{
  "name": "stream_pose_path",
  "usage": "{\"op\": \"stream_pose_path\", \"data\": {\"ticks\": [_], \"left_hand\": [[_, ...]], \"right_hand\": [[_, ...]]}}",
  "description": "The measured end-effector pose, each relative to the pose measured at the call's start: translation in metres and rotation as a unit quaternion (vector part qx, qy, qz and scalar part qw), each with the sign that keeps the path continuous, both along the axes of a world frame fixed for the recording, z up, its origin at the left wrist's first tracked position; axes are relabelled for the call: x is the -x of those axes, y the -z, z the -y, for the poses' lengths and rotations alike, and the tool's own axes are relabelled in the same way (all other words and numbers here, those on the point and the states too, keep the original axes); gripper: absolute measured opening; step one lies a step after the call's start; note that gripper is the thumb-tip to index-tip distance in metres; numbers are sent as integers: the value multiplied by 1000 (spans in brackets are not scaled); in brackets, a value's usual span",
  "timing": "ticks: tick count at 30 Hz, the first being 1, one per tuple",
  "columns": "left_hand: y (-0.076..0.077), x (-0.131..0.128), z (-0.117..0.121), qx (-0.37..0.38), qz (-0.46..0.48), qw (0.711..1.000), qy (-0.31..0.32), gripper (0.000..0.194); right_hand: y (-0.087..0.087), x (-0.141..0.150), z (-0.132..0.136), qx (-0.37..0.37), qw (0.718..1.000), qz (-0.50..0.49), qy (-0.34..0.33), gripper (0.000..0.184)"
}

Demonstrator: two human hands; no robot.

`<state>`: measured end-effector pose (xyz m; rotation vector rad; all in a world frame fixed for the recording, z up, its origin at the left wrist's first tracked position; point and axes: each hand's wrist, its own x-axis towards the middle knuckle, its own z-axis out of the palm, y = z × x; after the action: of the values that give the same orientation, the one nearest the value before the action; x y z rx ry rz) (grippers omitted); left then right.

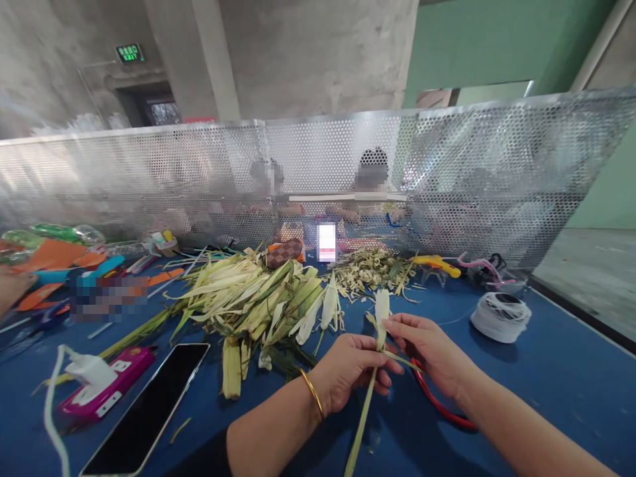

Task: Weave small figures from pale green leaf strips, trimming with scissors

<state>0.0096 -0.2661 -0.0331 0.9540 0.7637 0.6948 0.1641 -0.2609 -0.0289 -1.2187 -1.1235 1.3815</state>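
Between my hands is a pale corn husk (pixel 381 310), folded upright at the top, with a long narrow strip running down toward the table's front edge. My left hand (pixel 352 368) pinches it low, at the gathered part, thumb and fingers closed. Higher up, my right hand (pixel 422 341) grips the husk's side between thumb and fingers. Beneath my right hand lies a red-handled tool (pixel 442 403), its working end hidden. Left of my hands spreads a large heap of corn husks (pixel 268 298), and behind them is a pile of husk scraps (pixel 370 270).
A roll of white string (pixel 501 317) sits at right, near a yellow-handled tool (pixel 437 265). At left lie a smartphone (pixel 149 407) and a magenta power strip (pixel 109 384). A perforated metal screen (pixel 318 152) borders the table's back, with people behind it. Another person's hand (pixel 14 289) shows far left.
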Motion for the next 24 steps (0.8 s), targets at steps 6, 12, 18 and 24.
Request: {"op": "stream_pose_path", "data": {"ticks": [6, 12, 18, 24], "left_hand": [[1, -1, 0, 8, -15, 1000, 1, 27], [-1, -2, 2, -2, -19, 1000, -14, 34], [-8, 7, -5, 33, 54, 996, -62, 24], [-12, 10, -9, 67, 66, 993, -68, 22]], "right_hand": [[-7, 11, 7, -127, 988, 78, 41, 29], [-16, 8, 11, -278, 919, 280, 15, 23], [-26, -15, 16, -244, 878, 405, -68, 20], [-23, -28, 10, -161, 890, 390, -171, 33]]}}
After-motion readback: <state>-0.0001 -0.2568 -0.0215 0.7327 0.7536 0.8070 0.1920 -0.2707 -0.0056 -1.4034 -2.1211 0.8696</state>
